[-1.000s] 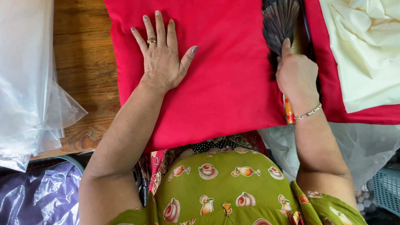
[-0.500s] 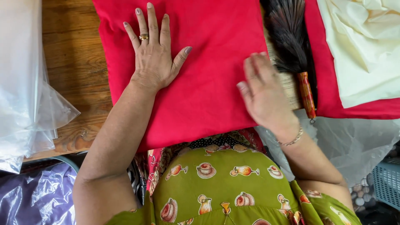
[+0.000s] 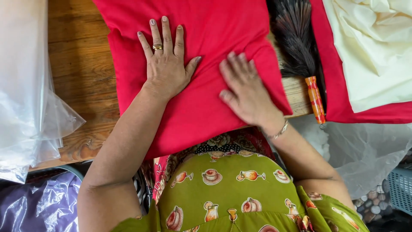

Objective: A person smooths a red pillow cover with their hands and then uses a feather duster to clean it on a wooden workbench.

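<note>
A red cloth cushion cover [image 3: 206,38] lies spread on a wooden table [image 3: 81,73], hanging over its near edge. My left hand [image 3: 165,62], with a ring on one finger, rests flat on the cloth, fingers spread. My right hand [image 3: 246,90] also presses flat on the red cloth a little to the right, holding nothing. A dark feather brush [image 3: 296,43] with an orange patterned handle [image 3: 315,99] lies on the table just right of my right hand.
Clear plastic bags [image 3: 25,86] lie at the left. Another red cloth [image 3: 343,103] with cream fabric [image 3: 373,47] on it sits at the right. More plastic sheeting [image 3: 369,150] and a grey basket [image 3: 401,189] are at the lower right.
My right hand let go of the feather brush, which now lies on the table, and moved left onto the red cloth. My left hand stayed flat on the cloth.
</note>
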